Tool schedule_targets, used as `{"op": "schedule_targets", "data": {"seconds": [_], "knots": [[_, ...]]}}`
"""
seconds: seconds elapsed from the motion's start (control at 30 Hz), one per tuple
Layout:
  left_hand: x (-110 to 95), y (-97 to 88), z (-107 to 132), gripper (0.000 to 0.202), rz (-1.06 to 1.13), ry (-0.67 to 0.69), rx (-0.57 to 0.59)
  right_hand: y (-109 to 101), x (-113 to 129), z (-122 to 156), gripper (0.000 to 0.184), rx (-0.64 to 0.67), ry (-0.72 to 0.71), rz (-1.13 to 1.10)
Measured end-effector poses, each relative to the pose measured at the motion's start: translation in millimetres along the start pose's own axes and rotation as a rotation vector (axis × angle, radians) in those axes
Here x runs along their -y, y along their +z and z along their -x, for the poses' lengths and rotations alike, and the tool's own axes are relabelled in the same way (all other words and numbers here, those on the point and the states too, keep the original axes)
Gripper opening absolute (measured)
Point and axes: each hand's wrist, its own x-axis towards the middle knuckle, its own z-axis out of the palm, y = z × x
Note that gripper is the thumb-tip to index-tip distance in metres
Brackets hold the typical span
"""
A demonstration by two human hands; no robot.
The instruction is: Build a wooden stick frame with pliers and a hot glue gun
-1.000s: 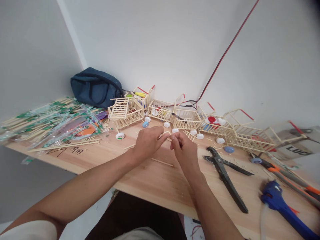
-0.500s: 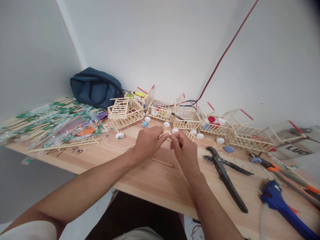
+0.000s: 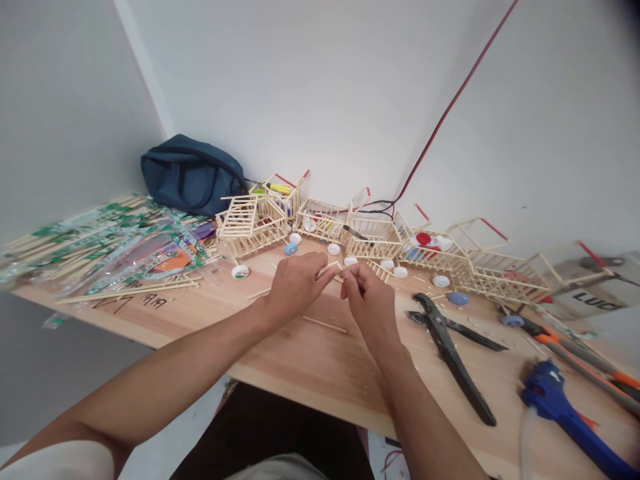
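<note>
Over the middle of the wooden table (image 3: pixel 295 360), my left hand (image 3: pixel 296 283) is closed, its thumb and fingers pinching a thin wooden stick (image 3: pixel 330 267). My right hand (image 3: pixel 367 293) meets it fingertip to fingertip and pinches at the right end of the stick; its fingers hide most of that end. A loose wooden stick (image 3: pixel 324 325) lies flat below the two hands. Just behind them stand several small stick-built carts (image 3: pixel 373 237) with bottle-cap wheels and red-tipped handles.
Left are plastic-wrapped stick bundles (image 3: pixel 115 243) and a dark blue pouch (image 3: pixel 193 175). On the right lie black pliers (image 3: pixel 450 350), a blue glue gun (image 3: pixel 565 400) and orange-handled pliers (image 3: pixel 570 347). A cardboard box (image 3: pixel 590 297) sits at the far right; a red-black cable (image 3: pixel 450 110) runs up the wall.
</note>
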Motion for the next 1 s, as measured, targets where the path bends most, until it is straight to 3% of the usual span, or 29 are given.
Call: {"op": "schedule_targets", "data": {"seconds": [1.0], "knots": [[-0.2,-0.6,0.3,0.040,-0.020,0.009,0.001,-0.2,-0.9,0.2,0.024,0.007,-0.005,0.006]]}}
